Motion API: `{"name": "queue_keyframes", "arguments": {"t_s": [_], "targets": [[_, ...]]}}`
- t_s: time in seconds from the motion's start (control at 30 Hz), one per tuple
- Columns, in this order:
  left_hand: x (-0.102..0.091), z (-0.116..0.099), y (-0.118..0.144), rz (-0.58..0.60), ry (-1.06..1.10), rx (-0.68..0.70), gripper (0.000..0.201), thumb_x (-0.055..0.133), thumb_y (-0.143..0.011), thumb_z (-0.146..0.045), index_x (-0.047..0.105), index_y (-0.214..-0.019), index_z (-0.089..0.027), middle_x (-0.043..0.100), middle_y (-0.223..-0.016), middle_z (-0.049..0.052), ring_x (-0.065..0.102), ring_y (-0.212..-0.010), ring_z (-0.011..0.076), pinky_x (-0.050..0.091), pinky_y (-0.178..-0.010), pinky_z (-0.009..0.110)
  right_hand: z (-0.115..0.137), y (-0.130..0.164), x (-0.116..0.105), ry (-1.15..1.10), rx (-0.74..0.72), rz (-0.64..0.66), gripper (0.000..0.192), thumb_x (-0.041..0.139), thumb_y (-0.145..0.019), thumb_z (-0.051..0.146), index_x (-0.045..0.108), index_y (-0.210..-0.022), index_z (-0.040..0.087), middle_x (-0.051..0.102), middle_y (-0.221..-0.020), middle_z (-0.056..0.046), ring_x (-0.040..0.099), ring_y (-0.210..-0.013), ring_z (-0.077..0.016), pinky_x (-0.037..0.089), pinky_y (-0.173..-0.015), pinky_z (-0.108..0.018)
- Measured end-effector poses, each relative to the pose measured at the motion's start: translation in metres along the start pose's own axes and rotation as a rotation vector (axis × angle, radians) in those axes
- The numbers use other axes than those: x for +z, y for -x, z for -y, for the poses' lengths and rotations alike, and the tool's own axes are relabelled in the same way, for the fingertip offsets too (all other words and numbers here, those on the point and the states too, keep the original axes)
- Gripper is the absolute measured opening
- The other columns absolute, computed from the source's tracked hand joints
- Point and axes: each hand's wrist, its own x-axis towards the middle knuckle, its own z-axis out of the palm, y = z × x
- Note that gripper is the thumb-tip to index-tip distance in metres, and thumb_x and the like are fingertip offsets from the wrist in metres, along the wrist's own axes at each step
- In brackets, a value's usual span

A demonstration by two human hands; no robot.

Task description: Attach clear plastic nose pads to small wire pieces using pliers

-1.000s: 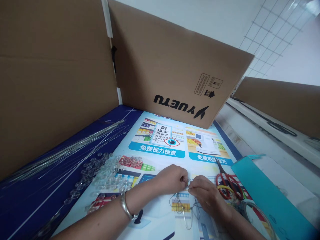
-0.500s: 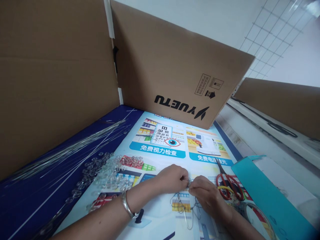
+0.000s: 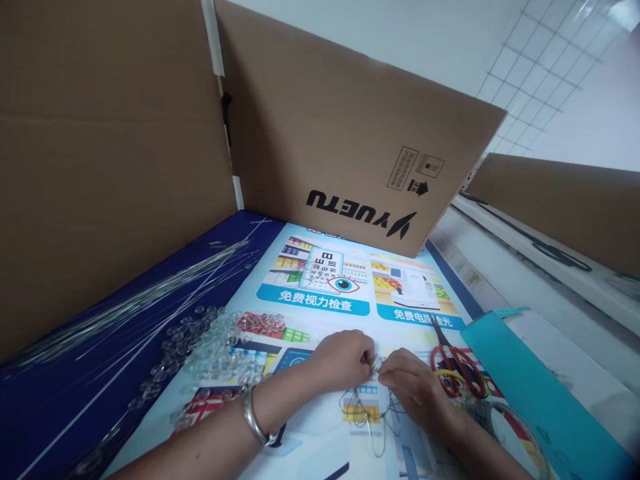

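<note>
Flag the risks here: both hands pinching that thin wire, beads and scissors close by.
1. The left hand and right hand pinch the thin wire at one small spot; a slip could let the loops spring loose or tangle.
2. The left forearm lies beside the clear beads; a sweep could scatter them.
3. The red scissors lie just beyond the right hand, which might bump them.
</note>
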Motion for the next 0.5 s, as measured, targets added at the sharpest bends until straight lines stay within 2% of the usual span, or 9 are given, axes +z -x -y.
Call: {"name": "queue_keyframes", "arguments": {"t_s": [0.5], "targets": [[0.0071, -0.0078, -0.0013, -0.010, -0.076, -0.083, 0.011, 0.053, -0.065, -0.025, 0.060, -0.073, -0.025, 0.062, -0.076, -0.003, 0.055, -0.069, 0.0149, 0.031, -0.053, 0.023, -0.0006, 0.0015, -0.0019, -0.020, 0.005, 0.004, 0.019, 0.044, -0.084, 0.006, 0.058, -0.088, 0.018, 0.061, -0.089, -0.006, 0.050, -0.083, -0.0166, 0.042, -0.071, -0.032]]}}
